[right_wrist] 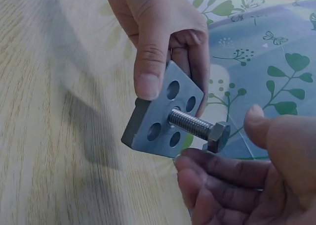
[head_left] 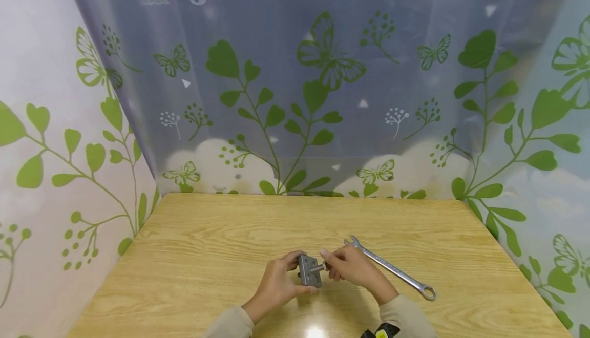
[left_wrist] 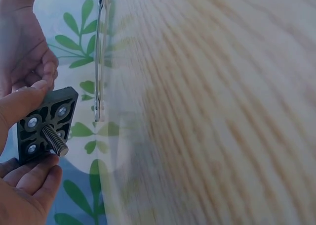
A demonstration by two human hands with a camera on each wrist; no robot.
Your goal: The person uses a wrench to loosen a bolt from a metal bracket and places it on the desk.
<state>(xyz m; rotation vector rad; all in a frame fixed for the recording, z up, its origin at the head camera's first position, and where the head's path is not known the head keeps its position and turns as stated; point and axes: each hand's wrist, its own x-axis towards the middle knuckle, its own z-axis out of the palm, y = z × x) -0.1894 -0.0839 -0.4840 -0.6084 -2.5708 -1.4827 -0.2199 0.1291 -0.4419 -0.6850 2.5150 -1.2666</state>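
A small grey square plate point(head_left: 304, 271) with corner holes is held up on edge above the table. My left hand point(head_left: 276, 281) grips its edges between thumb and fingers. A hex-head bolt point(right_wrist: 190, 123) passes through the plate's middle; its threaded end sticks out of the ribbed back in the left wrist view. Around the bolt's head is my right hand point(head_left: 355, 267), thumb lifted away and fingers loosely bent just beneath. Whether a fingertip touches the head, I cannot tell. A combination wrench point(head_left: 394, 270) lies on the table beyond the right hand.
The wood-grain table point(head_left: 207, 235) ends at a hanging curtain point(head_left: 276, 123) printed with leaves and butterflies, which also rises at both sides. A dark strapped device point(head_left: 386, 331) sits by the right sleeve.
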